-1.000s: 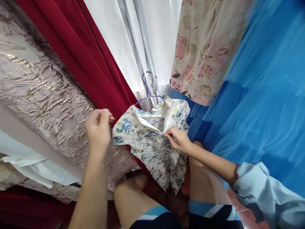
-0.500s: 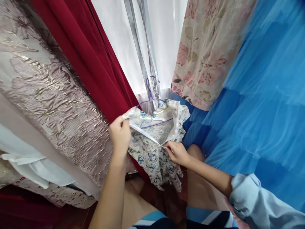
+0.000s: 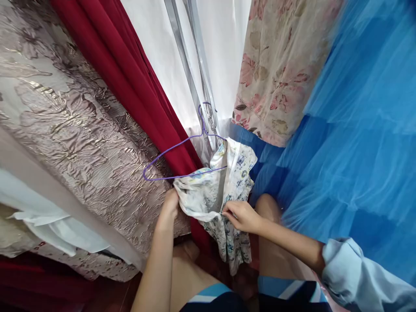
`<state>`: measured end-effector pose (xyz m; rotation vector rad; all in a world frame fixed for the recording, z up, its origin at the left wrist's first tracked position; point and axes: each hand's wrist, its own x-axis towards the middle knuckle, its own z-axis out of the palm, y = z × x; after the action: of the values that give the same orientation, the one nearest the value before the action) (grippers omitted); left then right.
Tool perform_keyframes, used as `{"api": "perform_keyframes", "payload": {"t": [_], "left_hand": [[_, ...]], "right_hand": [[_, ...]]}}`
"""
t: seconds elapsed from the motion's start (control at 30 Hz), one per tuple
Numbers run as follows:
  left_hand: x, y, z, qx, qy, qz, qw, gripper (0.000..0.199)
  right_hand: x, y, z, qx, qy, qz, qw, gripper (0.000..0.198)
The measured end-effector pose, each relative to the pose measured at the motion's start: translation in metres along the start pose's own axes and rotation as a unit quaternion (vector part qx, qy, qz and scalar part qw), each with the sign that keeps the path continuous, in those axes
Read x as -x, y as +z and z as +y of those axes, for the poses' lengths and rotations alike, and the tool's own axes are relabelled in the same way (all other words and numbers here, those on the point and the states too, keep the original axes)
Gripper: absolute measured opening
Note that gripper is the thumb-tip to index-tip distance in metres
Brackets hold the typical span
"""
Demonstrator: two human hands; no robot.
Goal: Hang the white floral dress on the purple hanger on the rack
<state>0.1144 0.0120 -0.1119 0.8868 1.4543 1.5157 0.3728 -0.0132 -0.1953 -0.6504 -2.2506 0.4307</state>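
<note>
A small white dress (image 3: pixel 240 173) with a blue floral print hangs by one shoulder from a purple hanger (image 3: pixel 169 149). The hanger's left arm is bare, while its right arm is inside the garment. My left hand (image 3: pixel 170 203) is closed on the dress's left edge, below the bare hanger arm; its fingertips are partly hidden. At the lower end of the back opening, my right hand (image 3: pixel 242 215) pinches the fabric, perhaps at a zipper pull too small to make out. The hanger's hook is beside grey metal bars (image 3: pixel 185 52).
Left hang a dark red cloth (image 3: pixel 130 73) and a shiny textured pink garment (image 3: pixel 65 108). On the right are a pink floral garment (image 3: pixel 273 86) and a blue tulle dress (image 3: pixel 364 130). White fabric (image 3: pixel 224 47) is behind the bars. My knees flank the dress.
The dress's left shoulder has come off the hanger, baring that arm. My left hand has moved down with the fabric. My right hand has shifted slightly lower, still pinching at the opening.
</note>
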Motion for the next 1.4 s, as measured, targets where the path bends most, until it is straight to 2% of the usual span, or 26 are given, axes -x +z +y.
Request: {"api": "perform_keyframes", "payload": {"t": [0.13,0.2,0.27,0.33,0.4,0.43,0.5,0.57,0.6,0.63,0.7,0.73,0.77,0.83,0.93,0.97,1.03,1.1,1.2,1.27,1.33,1.4], "left_hand": [[0.032,0.014,-0.026,-0.056,-0.042,-0.084,0.994,0.029],[0.048,0.026,-0.031,-0.066,-0.057,-0.165,0.982,0.032],[0.064,0.042,-0.028,-0.090,-0.036,-0.259,0.961,0.031],[0.081,0.058,-0.020,-0.133,0.044,-0.340,0.930,0.027],[0.095,0.070,-0.009,-0.181,0.156,-0.376,0.896,0.026],[0.100,0.073,-0.004,-0.198,0.208,-0.366,0.885,0.026],[0.104,0.076,0.004,-0.205,0.279,-0.289,0.892,0.020],[0.104,0.073,0.006,-0.169,0.289,-0.230,0.914,0.018],[0.102,0.072,0.005,-0.138,0.271,-0.241,0.921,0.025],[0.101,0.070,0.002,-0.109,0.238,-0.283,0.923,0.034],[0.099,0.067,-0.009,-0.083,0.129,-0.414,0.897,0.044],[0.099,0.065,-0.016,-0.087,0.070,-0.464,0.879,0.046],[0.097,0.061,-0.023,-0.097,0.020,-0.489,0.867,0.047],[0.091,0.049,-0.033,-0.125,-0.023,-0.470,0.873,0.045],[0.073,0.018,-0.033,-0.197,0.038,-0.363,0.910,0.042],[0.066,0.006,-0.028,-0.237,0.065,-0.334,0.910,0.042],[0.054,-0.017,-0.012,-0.327,0.115,-0.304,0.887,0.039],[0.044,-0.038,0.006,-0.416,0.159,-0.285,0.849,0.038],[0.030,-0.064,0.034,-0.525,0.245,-0.244,0.778,0.033],[0.019,-0.079,0.053,-0.571,0.309,-0.206,0.732,0.027],[0.008,-0.093,0.073,-0.607,0.360,-0.159,0.690,0.026],[-0.002,-0.102,0.093,-0.644,0.392,-0.118,0.646,0.027]], "right_hand": [[0.018,-0.003,0.005,-0.027,0.061,-0.061,0.996,0.007],[0.019,-0.005,0.003,-0.087,0.107,-0.059,0.989,0.011],[0.014,-0.009,-0.003,-0.194,0.146,-0.052,0.969,0.026],[0.005,-0.015,-0.010,-0.338,0.173,-0.040,0.924,0.036],[-0.004,-0.023,-0.016,-0.477,0.202,-0.021,0.855,0.039],[-0.008,-0.029,-0.019,-0.532,0.221,-0.015,0.817,0.039],[-0.012,-0.041,-0.024,-0.617,0.255,-0.020,0.744,0.036],[-0.014,-0.056,-0.029,-0.672,0.279,-0.043,0.685,0.031],[-0.015,-0.064,-0.032,-0.687,0.282,-0.055,0.667,0.030],[-0.016,-0.073,-0.035,-0.694,0.280,-0.072,0.659,0.031],[-0.021,-0.092,-0.040,-0.678,0.268,-0.119,0.674,0.036],[-0.024,-0.103,-0.041,-0.658,0.259,-0.134,0.694,0.037],[-0.028,-0.114,-0.041,-0.630,0.251,-0.135,0.723,0.037],[-0.035,-0.134,-0.035,-0.552,0.237,-0.093,0.794,0.030],[-0.046,-0.156,-0.010,-0.367,0.204,-0.010,0.907,0.014],[-0.050,-0.160,0.002,-0.295,0.189,0.011,0.936,0.016],[-0.057,-0.164,0.024,-0.161,0.146,0.057,0.974,0.019],[-0.066,-0.165,0.043,-0.062,0.095,0.100,0.988,0.014],[-0.080,-0.161,0.062,0.013,0.029,0.124,0.992,0.003],[-0.086,-0.155,0.068,0.033,0.015,0.092,0.995,0.012],[-0.088,-0.148,0.071,0.051,0.029,0.047,0.997,0.008],[-0.087,-0.142,0.072,0.063,0.054,0.023,0.996,0.015]]}}
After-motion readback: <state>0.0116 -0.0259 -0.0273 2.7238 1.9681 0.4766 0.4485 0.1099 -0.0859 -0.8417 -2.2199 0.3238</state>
